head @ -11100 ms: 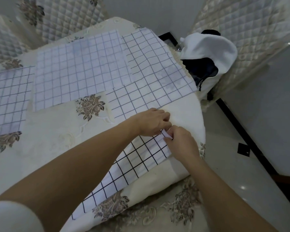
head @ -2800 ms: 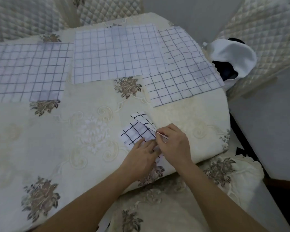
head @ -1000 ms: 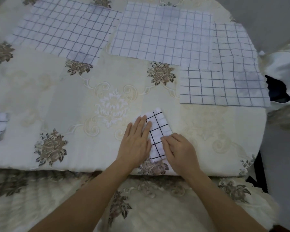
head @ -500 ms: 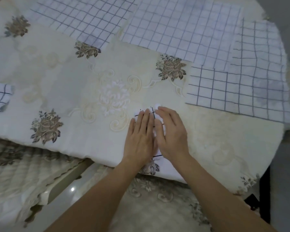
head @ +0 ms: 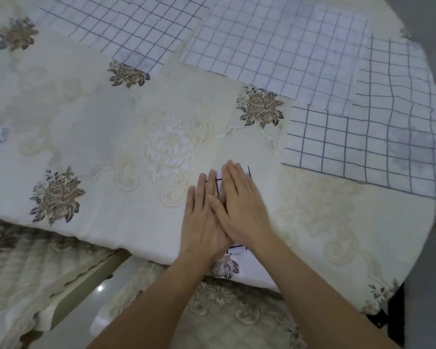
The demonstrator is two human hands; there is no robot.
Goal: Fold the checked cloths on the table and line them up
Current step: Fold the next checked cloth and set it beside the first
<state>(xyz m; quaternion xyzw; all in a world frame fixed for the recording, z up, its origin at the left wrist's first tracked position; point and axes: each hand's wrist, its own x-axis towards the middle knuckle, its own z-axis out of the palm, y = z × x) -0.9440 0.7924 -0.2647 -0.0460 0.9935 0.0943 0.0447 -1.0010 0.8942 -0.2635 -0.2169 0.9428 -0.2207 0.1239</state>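
Floral tablecloth [head: 91, 137], quilted chair [head: 23, 278]

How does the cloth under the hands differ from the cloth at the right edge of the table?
The folded cloth is a small packet, almost hidden under the left hand and right hand, which press flat on it; the right cloth lies spread open and untouched. The folded cloth sits near the table's front edge, the right cloth farther back. The folded cloth's lines look darker. Both are white with a grid.
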